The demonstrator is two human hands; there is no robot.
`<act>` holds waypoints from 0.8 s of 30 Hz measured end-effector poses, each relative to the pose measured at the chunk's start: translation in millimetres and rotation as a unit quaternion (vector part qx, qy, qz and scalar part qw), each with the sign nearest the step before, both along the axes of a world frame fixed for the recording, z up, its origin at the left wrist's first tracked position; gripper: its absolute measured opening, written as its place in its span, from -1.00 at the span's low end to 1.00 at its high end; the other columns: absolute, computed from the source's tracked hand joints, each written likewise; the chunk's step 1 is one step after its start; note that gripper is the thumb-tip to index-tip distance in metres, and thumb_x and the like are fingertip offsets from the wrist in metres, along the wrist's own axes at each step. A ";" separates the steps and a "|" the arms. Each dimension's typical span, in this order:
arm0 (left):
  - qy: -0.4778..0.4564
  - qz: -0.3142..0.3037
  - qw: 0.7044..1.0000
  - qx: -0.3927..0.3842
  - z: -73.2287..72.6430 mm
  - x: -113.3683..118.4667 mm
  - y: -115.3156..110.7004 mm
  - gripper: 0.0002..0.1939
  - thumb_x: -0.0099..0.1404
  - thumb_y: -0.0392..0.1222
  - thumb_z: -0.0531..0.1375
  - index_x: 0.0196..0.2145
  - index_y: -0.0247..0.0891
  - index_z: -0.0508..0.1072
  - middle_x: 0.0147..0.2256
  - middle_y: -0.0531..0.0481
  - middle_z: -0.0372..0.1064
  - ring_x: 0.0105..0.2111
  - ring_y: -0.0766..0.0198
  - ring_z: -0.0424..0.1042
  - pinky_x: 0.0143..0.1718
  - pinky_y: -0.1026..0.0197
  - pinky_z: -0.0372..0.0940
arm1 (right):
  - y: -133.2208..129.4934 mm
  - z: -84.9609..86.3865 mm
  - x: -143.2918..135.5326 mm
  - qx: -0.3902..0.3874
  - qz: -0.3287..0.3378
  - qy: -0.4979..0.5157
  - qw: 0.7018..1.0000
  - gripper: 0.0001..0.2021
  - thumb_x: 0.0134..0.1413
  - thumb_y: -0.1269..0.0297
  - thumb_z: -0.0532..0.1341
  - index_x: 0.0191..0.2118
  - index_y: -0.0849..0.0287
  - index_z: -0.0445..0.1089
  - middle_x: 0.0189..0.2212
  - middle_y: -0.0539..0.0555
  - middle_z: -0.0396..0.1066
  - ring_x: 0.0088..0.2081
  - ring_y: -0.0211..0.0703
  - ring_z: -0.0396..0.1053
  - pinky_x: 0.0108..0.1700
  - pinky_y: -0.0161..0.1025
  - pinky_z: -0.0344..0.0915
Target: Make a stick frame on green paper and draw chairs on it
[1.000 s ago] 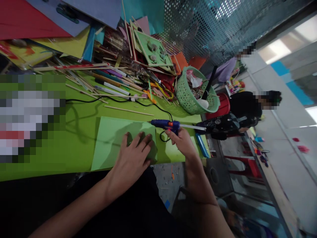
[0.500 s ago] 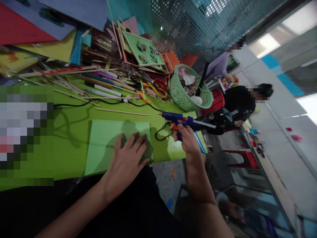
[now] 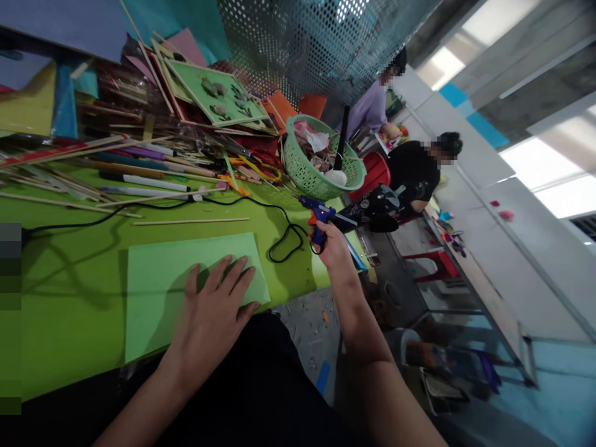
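Observation:
My left hand lies flat with fingers spread on a sheet of light green paper near the front edge of the green table. To its right, my right hand is wrapped round the handle of a blue glue gun with an orange trigger. A glue stick sticks out of the gun's rear, and its nozzle points away toward the green basket. The gun's black cord loops on the table beside it. A thin wooden stick lies just beyond the paper.
A green basket with scraps stands at the far right of the table. Pens, sticks, scissors and a framed green picture are piled at the back. One person in black and another in purple sit beyond. Scraps litter the floor.
The view has swung to the right, so the table's contents sit further left. My right hand has turned the glue gun so its nozzle points farther away. My left hand stays on the paper.

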State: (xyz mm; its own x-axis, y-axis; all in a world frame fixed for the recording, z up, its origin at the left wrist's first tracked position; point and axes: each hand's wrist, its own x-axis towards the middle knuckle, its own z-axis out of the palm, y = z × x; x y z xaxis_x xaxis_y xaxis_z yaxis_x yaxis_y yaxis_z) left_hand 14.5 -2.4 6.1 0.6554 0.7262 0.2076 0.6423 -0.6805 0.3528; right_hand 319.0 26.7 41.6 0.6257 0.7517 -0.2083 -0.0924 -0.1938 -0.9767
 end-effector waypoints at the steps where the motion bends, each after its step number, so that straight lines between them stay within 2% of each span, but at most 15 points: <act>1: 0.000 -0.001 1.000 -0.001 0.3 -0.2 0.2 -0.50 0.58 -0.10 0.04 0.39 -0.10 0.38 0.47 -0.07 0.20 0.46 -0.17 0.18 0.44 -0.52 -0.04 | 3.5 -2.4 2.1 0.001 0.000 0.004 1.000 -0.71 -0.08 0.14 0.37 -0.23 0.07 0.35 -0.50 -0.10 0.45 -0.53 -0.27 0.38 -0.63 -0.36 0.06; 6: 0.004 -0.008 1.000 -0.008 2.2 -2.3 1.6 -0.49 0.56 -0.11 0.06 0.39 -0.11 0.38 0.46 -0.08 0.22 0.46 -0.18 0.19 0.42 -0.52 0.02 | 18.8 -10.5 6.6 0.016 0.005 0.010 1.000 -0.74 -0.06 0.17 0.40 -0.24 0.10 0.42 -0.45 -0.07 0.51 -0.43 -0.23 0.47 -0.51 -0.35 0.29; 10: 0.003 -0.008 1.000 -0.005 2.1 -3.4 2.3 -0.49 0.55 -0.11 0.07 0.39 -0.10 0.39 0.46 -0.08 0.22 0.45 -0.18 0.21 0.42 -0.51 0.02 | 23.9 -10.9 7.8 0.033 0.005 0.002 0.999 -0.75 -0.04 0.18 0.42 -0.23 0.11 0.46 -0.32 -0.03 0.60 -0.34 -0.26 0.50 -0.36 -0.37 0.40; 13: 0.003 -0.009 1.000 -0.005 0.4 -3.3 2.1 -0.49 0.55 -0.12 0.09 0.39 -0.10 0.39 0.45 -0.08 0.23 0.45 -0.18 0.21 0.42 -0.49 0.01 | 24.4 -10.8 9.4 0.033 0.001 -0.003 0.999 -0.78 0.01 0.19 0.40 -0.23 0.11 0.46 -0.31 -0.01 0.62 -0.32 -0.24 0.53 -0.27 -0.34 0.46; 18: 0.004 -0.005 1.000 0.006 -4.3 -2.9 1.2 -0.48 0.54 -0.11 0.12 0.39 -0.08 0.38 0.45 -0.08 0.23 0.46 -0.17 0.20 0.45 -0.49 -0.04 | 22.2 -12.5 10.9 0.002 0.005 -0.017 1.000 -0.74 0.09 0.06 0.38 -0.25 0.13 0.45 -0.40 0.07 0.61 -0.34 -0.10 0.57 -0.43 -0.27 0.41; 20: 0.005 -0.006 1.000 0.008 -5.3 -2.9 1.1 -0.48 0.53 -0.12 0.12 0.39 -0.09 0.38 0.46 -0.08 0.22 0.46 -0.18 0.20 0.44 -0.49 -0.02 | 20.7 -12.4 11.5 -0.015 0.017 -0.031 0.999 -0.66 0.05 -0.02 0.41 -0.26 0.15 0.46 -0.42 0.09 0.60 -0.34 -0.07 0.57 -0.45 -0.27 0.38; 24: 0.007 -0.010 1.000 0.001 -3.8 -3.2 1.5 -0.47 0.53 -0.13 0.13 0.40 -0.11 0.38 0.46 -0.07 0.20 0.46 -0.21 0.18 0.42 -0.54 0.02 | 12.9 -7.0 16.6 -0.040 0.043 -0.076 0.995 -0.56 -0.17 -0.09 0.50 -0.30 0.15 0.50 -0.40 0.05 0.58 -0.33 -0.11 0.54 -0.33 -0.25 0.43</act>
